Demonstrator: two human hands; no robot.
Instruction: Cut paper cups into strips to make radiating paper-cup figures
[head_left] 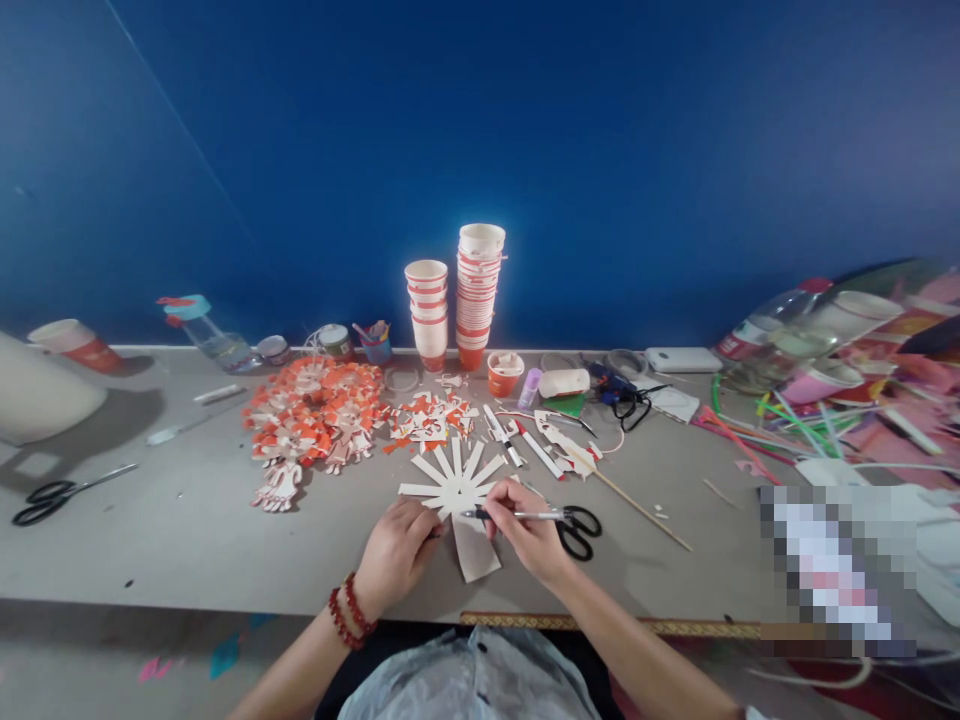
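Note:
A white paper cup cut open and spread flat [476, 550] lies in front of me, with narrow strips fanning out and one wide panel pointing towards me. My right hand [529, 535] grips a pen [538, 516], its dark tip over the middle of the cut cup. At the left edge of the cup rests my left hand [401, 550], fingers curled, with a small dark thing at the fingertips that I cannot make out. Black-handled scissors [579, 530] lie partly behind my right hand.
Orange-and-white paper cutouts [315, 405] are heaped at the left, beside paper scraps [431, 418]. Two cup stacks [480, 300] stand by the blue wall. Markers [538, 450], a wooden stick [641, 508] and a glue gun [619, 385] lie right; other scissors [56, 498] lie far left.

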